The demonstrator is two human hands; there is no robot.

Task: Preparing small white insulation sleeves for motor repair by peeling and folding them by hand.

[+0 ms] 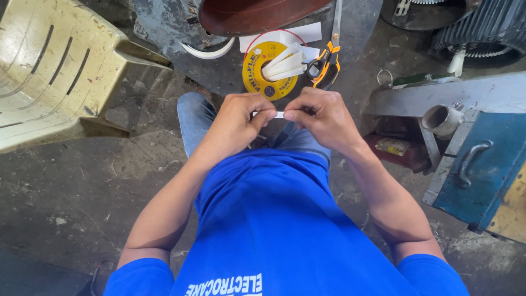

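head view: left hand (235, 123) and right hand (323, 118) pinch a short white strip (279, 114) between them; more cut strips (285, 64) already lie on the spool (257, 66) just beyond.

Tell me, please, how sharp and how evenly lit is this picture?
Head view: the left hand, the right hand and the small white strip between their fingers are sharp; soft daylight, no harsh shadows; the grey concrete floor darkens toward the lower left corner; wide-lens bending at the edges.

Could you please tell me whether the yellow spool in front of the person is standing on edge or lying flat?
Lying flat: the yellow spool shows its round face upward, with white strips resting across its centre.
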